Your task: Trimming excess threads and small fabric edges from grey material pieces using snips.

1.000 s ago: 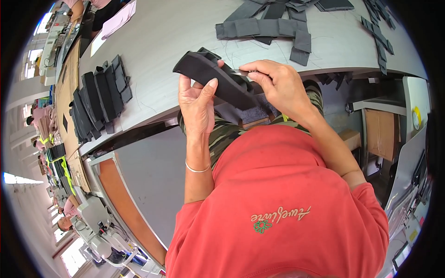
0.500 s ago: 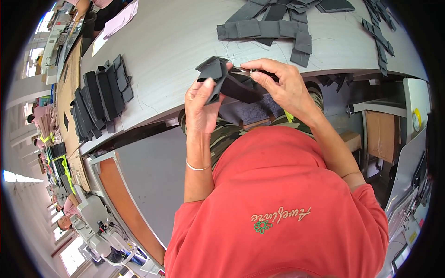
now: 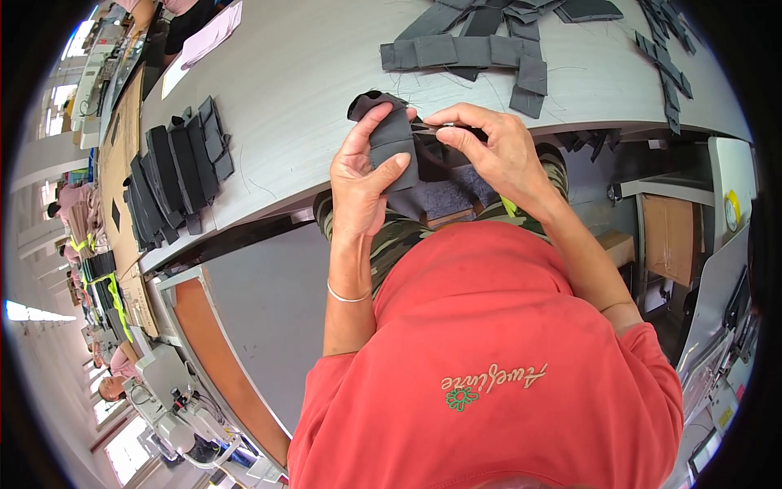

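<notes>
My left hand (image 3: 361, 181) is closed on a dark grey fabric strip (image 3: 393, 140), thumb on its near face and fingers around the far side. The strip hangs folded at the table's front edge, with a darker part drooping toward my lap. In my right hand (image 3: 507, 155) is a small pair of thread snips (image 3: 436, 127), dark with a bit of metal showing. Their tips reach the strip's right edge; whether they touch it I cannot tell.
Ahead on the table (image 3: 301, 73) lies a pile of grey fabric strips (image 3: 464, 51) with loose threads. A row of folded dark pieces (image 3: 179, 171) sits at left, more strips (image 3: 664, 65) at far right. Pink papers (image 3: 212, 34) lie near a person at upper left.
My left hand has turned the fabric strip, so a flatter, longer face now shows and its thumb lies lower. My right hand with the snips has barely moved.
</notes>
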A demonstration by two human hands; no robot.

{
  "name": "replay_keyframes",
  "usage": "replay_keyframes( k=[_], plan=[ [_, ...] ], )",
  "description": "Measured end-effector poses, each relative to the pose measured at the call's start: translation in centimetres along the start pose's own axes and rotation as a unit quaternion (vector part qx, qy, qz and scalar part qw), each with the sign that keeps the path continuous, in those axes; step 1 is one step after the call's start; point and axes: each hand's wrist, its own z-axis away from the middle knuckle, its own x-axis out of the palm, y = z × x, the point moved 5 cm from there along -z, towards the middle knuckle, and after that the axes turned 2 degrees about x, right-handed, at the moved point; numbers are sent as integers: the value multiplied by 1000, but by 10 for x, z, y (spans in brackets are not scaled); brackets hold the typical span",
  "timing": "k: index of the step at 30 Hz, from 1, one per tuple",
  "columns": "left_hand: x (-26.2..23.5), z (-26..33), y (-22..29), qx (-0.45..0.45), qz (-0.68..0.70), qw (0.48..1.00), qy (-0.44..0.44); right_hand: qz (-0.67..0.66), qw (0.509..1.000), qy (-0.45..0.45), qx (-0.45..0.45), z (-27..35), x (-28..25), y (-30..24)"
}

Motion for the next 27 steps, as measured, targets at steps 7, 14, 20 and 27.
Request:
replay_keyframes(
  k=[7, 14, 20, 27],
  plan=[
    [1, 0, -1, -1, -25, 1000, 6, 44, 994, 74, -67, 2, -3, -10],
    [3, 0, 0, -7, -29, 1000, 8, 90, 984, 91, -122, 3, -2, -12],
    [3, 0, -1, -6, -37, 999, 9, 163, 964, 120, -173, 4, -3, -19],
    [3, 2, -1, -6, -52, 999, 6, 61, 982, 102, -144, -1, -7, -13]
  ],
)
